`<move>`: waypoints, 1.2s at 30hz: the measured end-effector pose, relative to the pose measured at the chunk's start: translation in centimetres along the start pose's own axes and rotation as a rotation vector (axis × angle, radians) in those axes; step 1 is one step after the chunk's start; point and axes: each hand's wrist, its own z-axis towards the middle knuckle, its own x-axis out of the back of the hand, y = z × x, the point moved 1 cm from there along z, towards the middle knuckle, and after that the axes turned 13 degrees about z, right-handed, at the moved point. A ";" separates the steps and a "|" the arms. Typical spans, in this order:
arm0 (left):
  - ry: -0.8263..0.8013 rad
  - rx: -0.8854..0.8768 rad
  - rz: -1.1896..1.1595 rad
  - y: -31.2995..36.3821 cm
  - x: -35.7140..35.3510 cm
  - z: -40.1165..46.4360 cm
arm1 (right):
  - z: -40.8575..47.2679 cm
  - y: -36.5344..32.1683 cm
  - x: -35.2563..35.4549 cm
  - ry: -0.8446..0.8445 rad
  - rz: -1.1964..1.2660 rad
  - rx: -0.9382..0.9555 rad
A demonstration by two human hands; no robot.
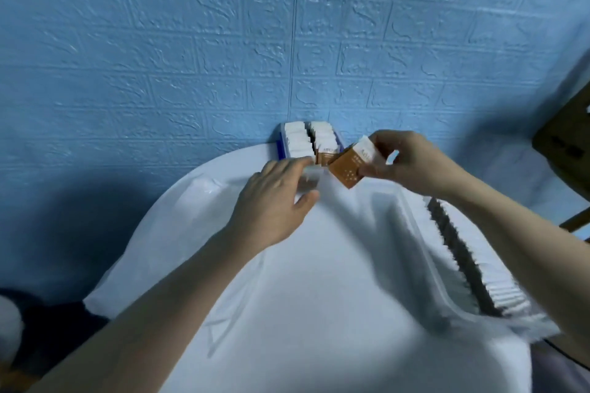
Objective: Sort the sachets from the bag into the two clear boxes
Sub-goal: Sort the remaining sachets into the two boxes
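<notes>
Blue embossed wall [191, 41] behind, round white table [319, 265] in front, edge meeting the wall. At the far edge, against the wall, far box [311, 139], packed with two rows of upright white sachets. Along the right side of the table, near box [472, 258], holding a long row of sachets on edge, white tops and dark sides. White bag [287, 281] spread flat over most of the tabletop, translucent and creased.

Right hand [405, 159] raised just in front of the far box, thumb and fingers pinching a brown sachet [348, 169] with a white top band, tilted, corner pointing down. A second brown sachet just behind it, at the near end of the far box's right row.

Left hand [274, 198] palm down on the bag, just left of the held sachet, fingers curled round something pale and blurred; cannot tell what. Dark wooden chair [565, 143] at the right edge.
</notes>
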 end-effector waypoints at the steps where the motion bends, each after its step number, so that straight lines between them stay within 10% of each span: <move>1: -0.045 -0.025 0.084 -0.5 -0.7 1.1 | 1.6 1.0 0.2 0.022 -0.023 -0.015; 7: -0.269 -0.151 0.313 -3.7 -5.7 4.8 | 9.9 5.5 -1.6 0.017 -0.259 -0.060; 15: -0.196 -0.241 0.309 -5.2 -7.1 5.5 | 14.6 8.0 -5.1 -0.446 -0.852 -0.067; 36: -0.061 -0.275 0.202 -5.2 -7.5 5.5 | 15.4 8.2 -6.9 -0.270 -1.099 0.326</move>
